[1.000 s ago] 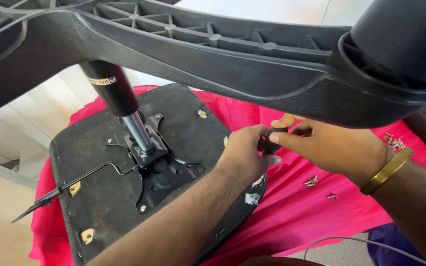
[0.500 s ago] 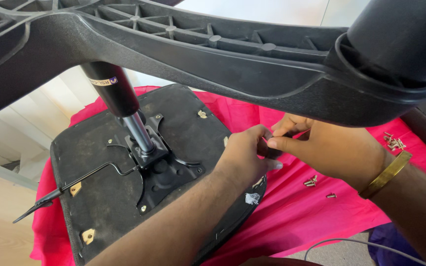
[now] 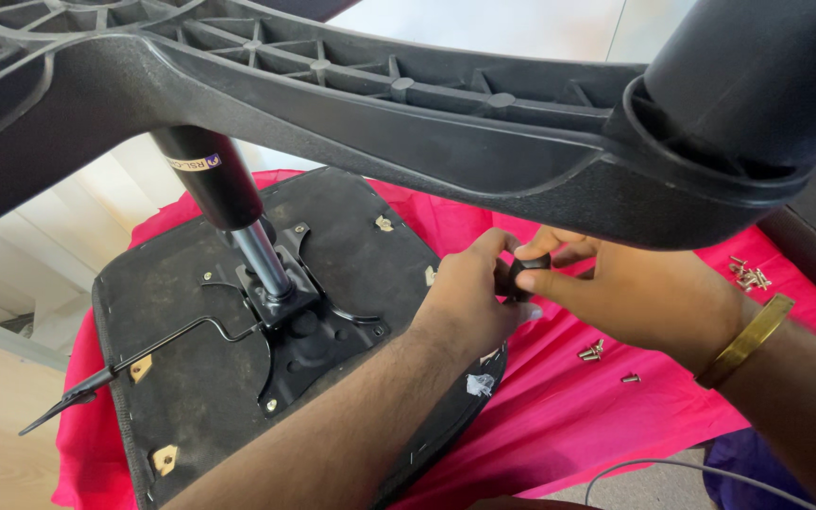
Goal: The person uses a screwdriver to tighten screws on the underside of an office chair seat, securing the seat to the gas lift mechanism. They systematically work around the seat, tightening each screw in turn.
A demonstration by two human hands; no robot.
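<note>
Across the left of my view lies an upturned black chair seat [image 3: 191,378], its underside facing me, resting on a bright pink cloth [image 3: 569,425]. From the seat's left edge I see a thin black lever [image 3: 125,364] reaching out past the rim. At the seat's middle sits a black metal mounting plate [image 3: 314,345], and out of it rises a gas-lift cylinder [image 3: 238,222], silver low down and black higher up, leaning toward the top left. It runs up into the black plastic star base [image 3: 408,123] that spans the whole top of my view, one of its arms ending in a round socket [image 3: 748,104] at the upper right.

Moving right, my left hand [image 3: 469,302] comes up from the bottom centre and rests over the seat's right edge, fingers curled shut around a small black knob-like part [image 3: 526,274]. My right hand [image 3: 635,293], a gold bangle [image 3: 746,340] on its wrist, reaches in from the right and pinches the same part between thumb and fingertips, so both hands meet on it just above the seat's edge. I cannot tell whether the part is fixed to the seat or loose.

Farther right, small brass-coloured screws [image 3: 593,351] lie loose on the cloth just below my right hand, and another cluster of screws [image 3: 748,276] sits near the right edge.
</note>
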